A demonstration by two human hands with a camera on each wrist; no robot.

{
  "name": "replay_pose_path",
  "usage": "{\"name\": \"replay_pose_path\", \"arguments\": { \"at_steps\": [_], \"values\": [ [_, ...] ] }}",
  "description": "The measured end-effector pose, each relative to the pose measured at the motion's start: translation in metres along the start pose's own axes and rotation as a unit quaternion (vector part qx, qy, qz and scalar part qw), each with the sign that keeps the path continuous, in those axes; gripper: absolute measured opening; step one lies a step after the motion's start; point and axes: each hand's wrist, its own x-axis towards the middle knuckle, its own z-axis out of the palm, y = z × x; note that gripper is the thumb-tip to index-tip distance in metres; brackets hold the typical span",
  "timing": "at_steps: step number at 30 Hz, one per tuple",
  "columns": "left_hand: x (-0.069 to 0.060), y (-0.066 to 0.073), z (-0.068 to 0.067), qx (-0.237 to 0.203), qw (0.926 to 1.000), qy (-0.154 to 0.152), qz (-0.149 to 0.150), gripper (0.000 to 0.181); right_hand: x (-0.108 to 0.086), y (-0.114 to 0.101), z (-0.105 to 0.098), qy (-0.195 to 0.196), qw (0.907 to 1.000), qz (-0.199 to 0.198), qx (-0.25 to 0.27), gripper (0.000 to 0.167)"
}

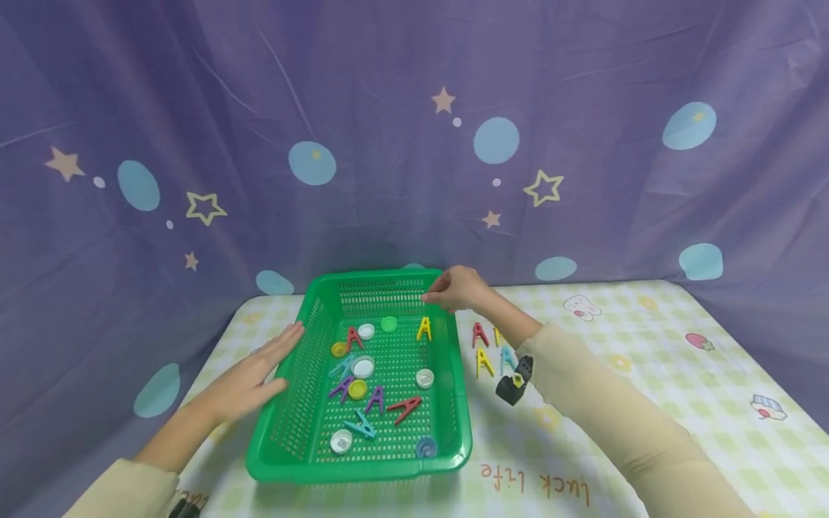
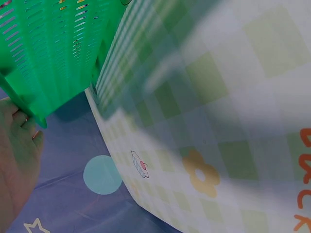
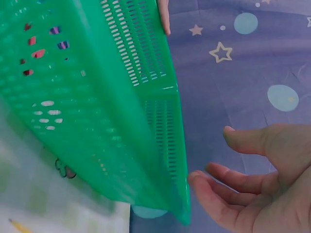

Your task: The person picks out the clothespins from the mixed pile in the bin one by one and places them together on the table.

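Green basket (image 1: pixel 363 471) sits on the bench (image 1: pixel 667 352), between the two hands. Long axis hard to fix from this angle; appears to run near side to far side.

Left hand (image 1: pixel 247 380): beside the basket's left wall, fingers nearly straight and seemingly against the rim, thumb spread. Grip wide, holding nothing.

Basket floor, left to right: mixed clips and round caps, mostly left and middle, including a purple clip (image 1: pixel 375 398) and a red clip (image 1: pixel 406 409). Yellow clip (image 1: pixel 424 327) lies apart near the right wall, legs splayed toward the near side.

Right hand (image 1: pixel 461 289): at the far right corner of the basket, fingers bent. Right wrist view shows thumb clear of the fingertips, nothing between; grip moderately wide. Fingertip just beside the rim; contact cannot be told.

Right of basket: loose clips (image 1: pixel 483 362) on the bench, red, yellow and blue, one partly hidden by the sleeve (image 1: pixel 609 403). Narrow ends far, legs near.

Judgement: key relation is right hand to loose clips. They lie rightward and nearer the person, outside the basket wall; right hand is much the closer, and any crossing must clear the right rim.
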Motion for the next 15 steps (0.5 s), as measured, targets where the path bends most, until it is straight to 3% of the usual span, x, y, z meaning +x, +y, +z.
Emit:
{"name": "replay_pose_path", "arguments": {
  "at_steps": [10, 13, 15],
  "values": [
    [0.000, 0.000, -0.001, -0.005, 1.0000, 0.000, -0.001, 0.071, 0.021, -0.038, 0.013, -0.039, 0.9981, 0.005, -0.047, 0.040],
    [0.000, 0.001, -0.002, -0.005, 1.0000, 0.002, 0.001, 0.071, 0.027, -0.047, 0.019, -0.052, 0.9970, -0.020, -0.054, 0.029],
    [-0.001, 0.002, -0.002, -0.002, 1.0000, 0.004, 0.002, 0.071, 0.032, -0.052, 0.026, -0.066, 0.9954, -0.034, -0.060, 0.038]
  ]
}}
